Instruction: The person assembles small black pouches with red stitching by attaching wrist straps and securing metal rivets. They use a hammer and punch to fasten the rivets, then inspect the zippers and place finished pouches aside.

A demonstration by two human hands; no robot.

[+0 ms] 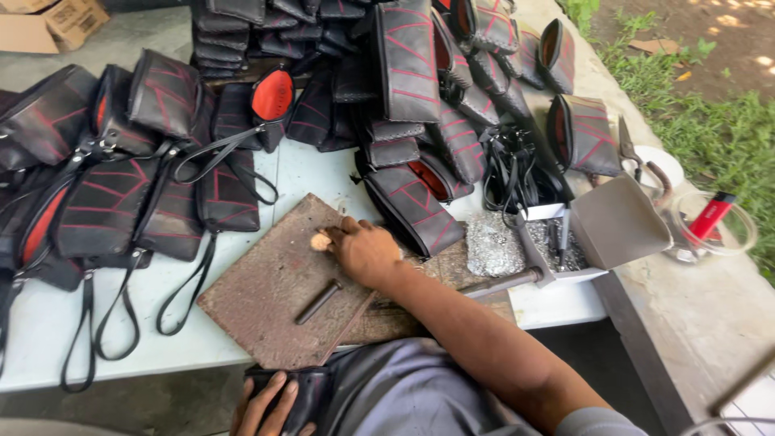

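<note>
Tan small piece (320, 241) lies on the brown board (266, 299) — right hand (365, 252) fingers pinch it. Left hand (270, 404) clenches a black pouch (311, 396); a metal punch (318, 301) rests nearby.

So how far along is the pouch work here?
Many black pouches are piled finished on the table. In hand: the right hand reaches a small tan piece on the board, and the left hand holds a dark pouch on the lap. What is left cannot be told.
</note>
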